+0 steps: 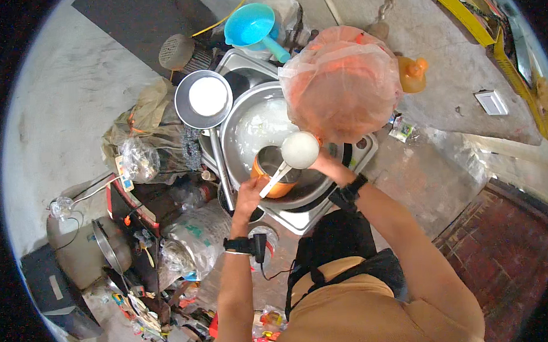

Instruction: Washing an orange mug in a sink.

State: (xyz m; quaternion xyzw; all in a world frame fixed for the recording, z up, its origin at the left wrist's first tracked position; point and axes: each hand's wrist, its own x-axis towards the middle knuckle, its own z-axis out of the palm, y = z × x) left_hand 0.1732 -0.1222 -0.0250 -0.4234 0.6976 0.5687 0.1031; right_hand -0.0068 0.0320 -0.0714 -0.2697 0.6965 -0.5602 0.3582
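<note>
My left hand [250, 196] is closed at the side of an orange metal cup [283, 189], with its thumb near the rim. The cup is held over a wide steel basin [237, 167]. A white scoop [300, 150] lies across the cup's mouth in view, its bowl holding something pale. The end of its handle comes close to my left fingers; whether they also grip it is unclear. My right hand [332, 166] reaches over the basin beside the scoop's bowl, which hides its fingers. Clear liquid with shiny patches covers the basin's bottom.
A long-handled steel saucepan [181, 102] with white contents rests left of the basin. A pinkish plastic bag [343, 87] bulges over the basin's far right. Behind stand a blue dipper [250, 25] and an orange-capped bottle [412, 75]. A steel gas stove [298, 222] lies beneath the basin.
</note>
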